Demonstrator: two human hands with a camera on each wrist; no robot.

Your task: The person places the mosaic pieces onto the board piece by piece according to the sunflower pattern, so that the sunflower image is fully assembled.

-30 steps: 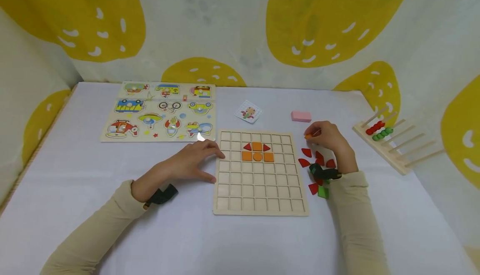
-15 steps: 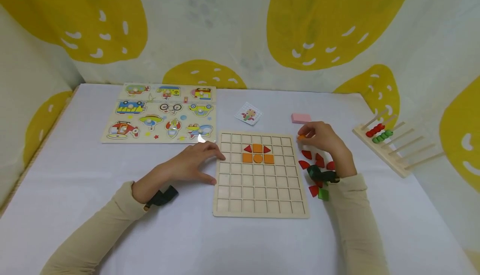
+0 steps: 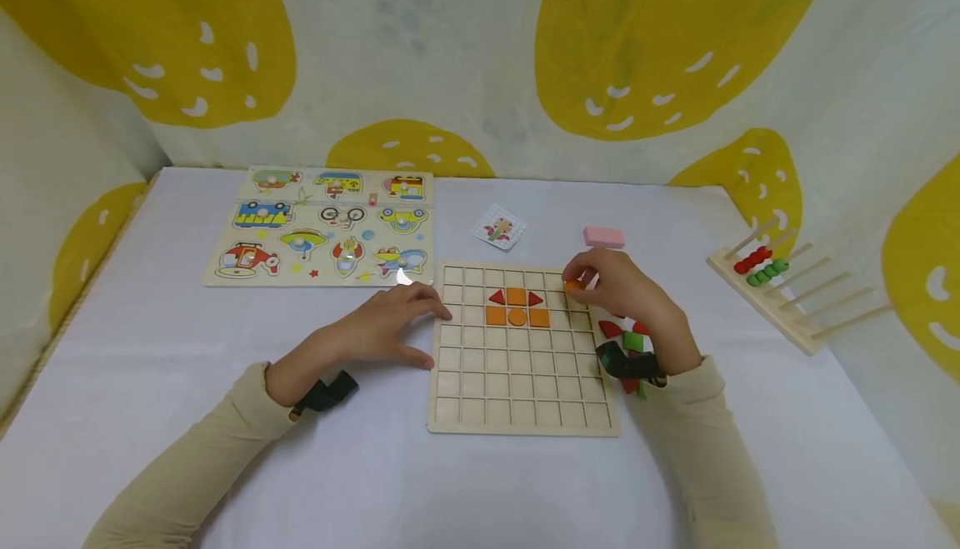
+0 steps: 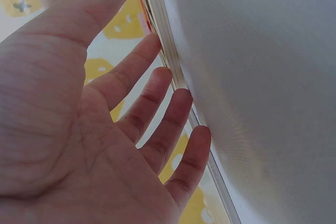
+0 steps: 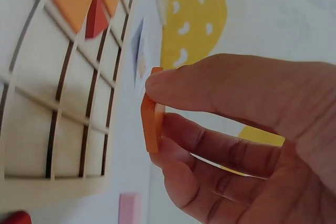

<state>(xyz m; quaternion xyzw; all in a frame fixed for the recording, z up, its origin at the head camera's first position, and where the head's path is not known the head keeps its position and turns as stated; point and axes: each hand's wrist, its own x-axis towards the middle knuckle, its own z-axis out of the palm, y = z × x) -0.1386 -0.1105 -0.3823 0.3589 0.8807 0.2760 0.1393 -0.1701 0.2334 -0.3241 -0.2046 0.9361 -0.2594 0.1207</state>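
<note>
A wooden grid board [image 3: 522,416] lies on the white table. Near its top sit three orange squares, one orange circle [image 3: 517,316] and two red triangles. My right hand [image 3: 626,289] pinches a thin orange tile [image 5: 151,124] between thumb and fingers, over the board's upper right cells; its full outline is hidden, as it shows edge-on in the right wrist view. My left hand [image 3: 382,324] rests its fingertips and thumb against the board's left edge, fingers spread. Loose red tiles [image 3: 610,329] and green tiles [image 3: 633,341] lie right of the board, partly under my right wrist.
A vehicle peg puzzle [image 3: 225,232] lies at the back left. Behind the board are a small picture card [image 3: 499,227] with a flower pattern and a pink block [image 3: 603,237]. A wooden peg rack [image 3: 772,307] with red and green beads stands at the right.
My right hand has carried the orange tile leftward, from beyond the board's right edge to over its upper right cells. My left hand has stayed at the board's left edge.
</note>
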